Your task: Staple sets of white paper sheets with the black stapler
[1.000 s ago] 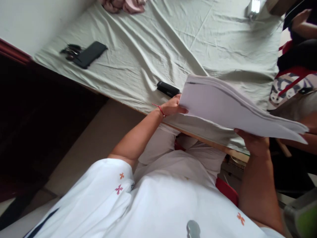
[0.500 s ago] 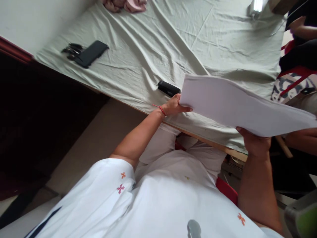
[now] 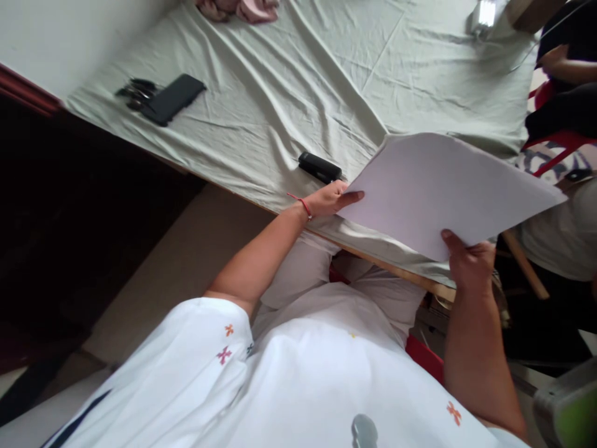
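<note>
A stack of white paper sheets (image 3: 443,186) is held over the near edge of the cloth-covered table, tilted and slightly bowed. My left hand (image 3: 332,198), with a red string at the wrist, pinches its left corner, thumb on top. At the lower right edge my right hand (image 3: 470,258) grips the same stack, its thumb on the upper face and its other fingers mostly hidden beneath. Just beyond my left hand lies a black stapler (image 3: 319,167) on the cloth.
The table wears a wrinkled pale green cloth (image 3: 261,81). Toward its left end are a black flat case (image 3: 173,99) and a bunch of keys (image 3: 137,92). Pink cloth (image 3: 247,9) lies at the back, a white device (image 3: 483,17) at the far right. Another person (image 3: 569,68) sits at the right.
The paper stack has shifted left and turned, its upper face now showing more broadly. My right hand has moved a little left with it; my left hand stays nearly in place.
</note>
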`<state>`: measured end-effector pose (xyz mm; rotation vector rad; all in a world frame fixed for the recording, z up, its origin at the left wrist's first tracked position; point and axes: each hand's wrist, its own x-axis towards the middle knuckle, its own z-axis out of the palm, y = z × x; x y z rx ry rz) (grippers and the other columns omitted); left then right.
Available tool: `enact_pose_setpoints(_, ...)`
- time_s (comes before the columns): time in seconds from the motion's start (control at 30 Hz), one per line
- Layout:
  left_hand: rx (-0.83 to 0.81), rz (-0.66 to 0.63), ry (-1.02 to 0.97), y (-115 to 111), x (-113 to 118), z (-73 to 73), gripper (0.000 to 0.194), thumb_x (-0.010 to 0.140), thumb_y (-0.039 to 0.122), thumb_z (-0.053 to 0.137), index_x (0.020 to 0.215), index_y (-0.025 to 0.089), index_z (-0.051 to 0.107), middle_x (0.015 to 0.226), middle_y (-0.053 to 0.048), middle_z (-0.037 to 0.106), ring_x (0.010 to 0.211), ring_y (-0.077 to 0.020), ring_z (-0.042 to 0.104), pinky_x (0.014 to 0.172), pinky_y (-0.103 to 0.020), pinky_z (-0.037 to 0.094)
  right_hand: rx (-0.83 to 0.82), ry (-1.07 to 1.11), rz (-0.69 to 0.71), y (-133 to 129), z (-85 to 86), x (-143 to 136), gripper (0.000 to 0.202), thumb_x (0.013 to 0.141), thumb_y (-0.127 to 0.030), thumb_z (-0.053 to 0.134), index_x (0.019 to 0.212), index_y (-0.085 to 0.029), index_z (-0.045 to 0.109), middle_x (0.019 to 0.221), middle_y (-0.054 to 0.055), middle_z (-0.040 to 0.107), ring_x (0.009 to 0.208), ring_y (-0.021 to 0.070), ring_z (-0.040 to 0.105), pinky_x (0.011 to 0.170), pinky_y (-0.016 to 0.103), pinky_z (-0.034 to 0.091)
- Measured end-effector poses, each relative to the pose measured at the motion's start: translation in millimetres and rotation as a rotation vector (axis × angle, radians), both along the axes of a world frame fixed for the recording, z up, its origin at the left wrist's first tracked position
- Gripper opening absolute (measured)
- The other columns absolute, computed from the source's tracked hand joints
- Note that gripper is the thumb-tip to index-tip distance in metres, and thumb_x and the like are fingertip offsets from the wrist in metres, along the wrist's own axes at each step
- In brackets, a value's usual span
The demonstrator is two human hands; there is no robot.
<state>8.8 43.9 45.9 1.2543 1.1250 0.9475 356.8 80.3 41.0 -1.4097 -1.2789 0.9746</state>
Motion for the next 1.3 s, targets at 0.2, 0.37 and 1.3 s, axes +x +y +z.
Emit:
enact_pose_setpoints(0.2, -0.105, 0.033, -0.167, 0, 1, 1.4, 0.051, 0.078, 0.06, 0.078, 0.094, 0.012, 0.072, 0.089, -0.009, 0.075, 0.084, -0.0211, 0.07, 0.077, -0.033, 0.056, -0.011, 0.225, -0.024, -7, -8.6, -8, 0.04, 0.057, -0.038, 0.089, 0.086, -0.015, 0.073, 0.085, 0.004, 0.073, 0.079, 0.0143, 0.065, 0.093, 0.035, 0.055)
enact_pose_setpoints(0.37, -0.18, 0.077, -0.249, -1, -3, 2.0, 0.034, 0.075, 0.037, 0.086, 0.093, 0.014, 0.068, 0.085, -0.005, 0.074, 0.079, -0.0174, 0.074, 0.073, -0.028, 0.056, 0.015, 0.244, -0.139, -5, -10.8, -12, 0.039, 0.056, -0.034, 0.088, 0.086, -0.015, 0.071, 0.084, 0.001, 0.072, 0.071, 0.0105, 0.062, 0.079, 0.027, 0.057)
enact_pose_setpoints(1.3, 0.277, 0.362, 0.99, -48, -13, -18.1, 0.036, 0.094, 0.022, 0.053, 0.123, 0.027, 0.075, 0.101, -0.008, 0.073, 0.089, -0.0219, 0.068, 0.077, -0.031, 0.049, -0.11, 0.184, -0.064, 14, 1.0, -49, 0.029, 0.061, -0.03, 0.08, 0.079, -0.019, 0.059, 0.068, -0.005, 0.06, 0.045, 0.0063, 0.044, 0.032, 0.02, 0.04)
